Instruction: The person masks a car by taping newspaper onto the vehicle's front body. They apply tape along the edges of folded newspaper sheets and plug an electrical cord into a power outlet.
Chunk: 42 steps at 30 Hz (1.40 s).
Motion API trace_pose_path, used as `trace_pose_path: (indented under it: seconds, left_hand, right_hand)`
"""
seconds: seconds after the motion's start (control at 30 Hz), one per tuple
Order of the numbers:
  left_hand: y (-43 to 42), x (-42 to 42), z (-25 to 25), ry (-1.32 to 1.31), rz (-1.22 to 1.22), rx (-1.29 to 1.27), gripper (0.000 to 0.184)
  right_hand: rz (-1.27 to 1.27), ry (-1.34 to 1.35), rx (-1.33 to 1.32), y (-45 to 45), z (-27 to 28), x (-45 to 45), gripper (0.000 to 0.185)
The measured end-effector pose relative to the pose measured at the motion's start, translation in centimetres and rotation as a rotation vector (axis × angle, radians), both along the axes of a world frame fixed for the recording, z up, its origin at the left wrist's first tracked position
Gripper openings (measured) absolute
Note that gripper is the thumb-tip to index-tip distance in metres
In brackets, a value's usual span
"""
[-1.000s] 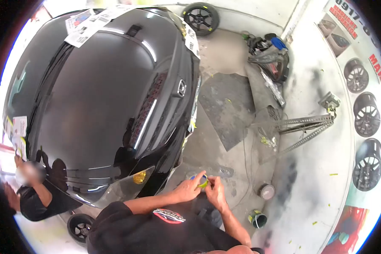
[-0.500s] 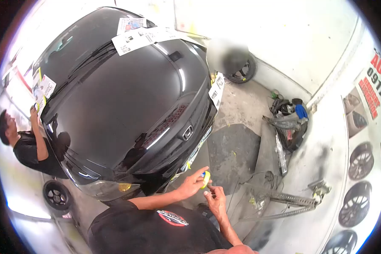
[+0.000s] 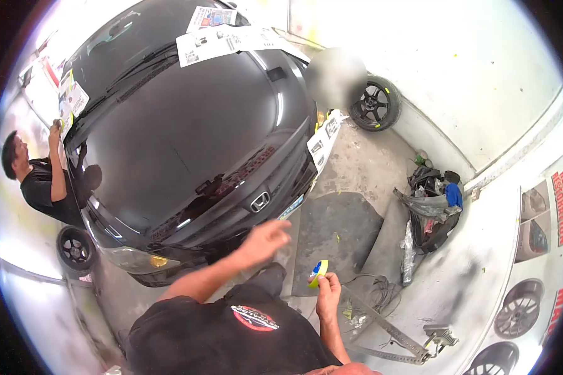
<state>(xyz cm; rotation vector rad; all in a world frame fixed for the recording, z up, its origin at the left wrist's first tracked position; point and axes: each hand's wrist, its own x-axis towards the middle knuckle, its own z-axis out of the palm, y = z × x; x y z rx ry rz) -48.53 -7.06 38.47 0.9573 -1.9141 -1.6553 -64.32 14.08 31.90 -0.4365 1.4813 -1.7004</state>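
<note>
My right hand (image 3: 328, 292) pinches a roll of yellow-green tape (image 3: 319, 273) with a blue inner core, held out over the floor. My left hand (image 3: 264, 240) is raised in front of the car's bumper, apart from the tape; it is blurred, with a finger stretched out and nothing visible in it. Beyond it stands the black car (image 3: 187, 131), with newspaper sheets (image 3: 209, 45) along the hood's far edge and another sheet (image 3: 324, 142) at the front corner.
A co-worker in black (image 3: 40, 181) stands at the car's left side, hands near taped newspaper (image 3: 74, 97). Wheels (image 3: 374, 105) rest on the floor. A bag of scraps (image 3: 430, 209), cables (image 3: 381, 294) and a metal stand (image 3: 394, 334) lie to the right.
My left hand has come off the tape and moved left and up toward the car; the roll is now in my right hand. The view has turned, shifting the car's front.
</note>
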Motion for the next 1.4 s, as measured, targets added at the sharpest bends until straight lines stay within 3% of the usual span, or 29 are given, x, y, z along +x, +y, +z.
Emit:
trace_pose_path:
  seconds: [0.17, 0.3, 0.47, 0.6, 0.8, 0.93, 1.1, 1.17, 1.2, 1.3, 1.4]
  left_hand:
    - [-15.6, -1.3, 7.7, -0.048, 0.340, -0.520, 0.016]
    - [-31.5, -3.4, 11.9, -0.171, 0.516, -1.048, 0.016]
    - [-53.6, -5.4, 12.5, -0.502, 0.720, -1.310, 0.015]
    - [-64.6, -7.3, 12.8, -0.875, 0.741, -1.339, 0.015]
    - [-73.8, -9.2, 11.5, -1.168, 0.637, -1.454, 0.026]
    - [-76.9, -10.1, 11.0, -1.336, 0.642, -1.297, 0.036]
    - [-80.6, -9.6, 10.1, -1.412, 0.569, -1.184, 0.026]
    - [-80.6, -9.9, 9.9, -1.243, 0.671, -1.158, 0.020]
    - [-82.0, -8.6, 8.1, -1.102, 0.737, -1.316, 0.018]
    - [-78.1, -12.1, 11.7, -0.913, 0.787, -1.423, 0.016]
    - [-75.9, -12.2, 12.3, -1.106, 0.814, -1.171, 0.030]
  right_hand:
    - [-0.097, 0.043, 0.066, -3.3, -0.7, -6.7, 0.017]
    - [-0.173, 0.053, 0.112, -7.3, -2.7, -11.6, 0.020]
    - [-0.178, 0.032, 0.190, -13.9, -3.8, -16.4, 0.017]
    - [-0.165, 0.083, 0.388, -18.2, -3.5, -20.3, 0.020]
    - [-0.162, 0.108, 0.457, -23.5, -4.6, -24.7, 0.021]
    - [-0.124, 0.156, 0.491, -25.4, -4.7, -26.2, 0.019]
    - [-0.140, 0.101, 0.483, -27.1, -4.8, -27.7, 0.018]
    - [-0.095, 0.205, 0.543, -27.7, -4.9, -28.6, 0.018]
    - [-0.077, 0.172, 0.509, -28.0, -6.0, -29.5, 0.019]
    - [-0.097, 0.103, 0.450, -29.3, -8.1, -31.7, 0.020]
    - [0.038, 0.062, 0.378, -32.8, -5.9, -34.4, 0.023]
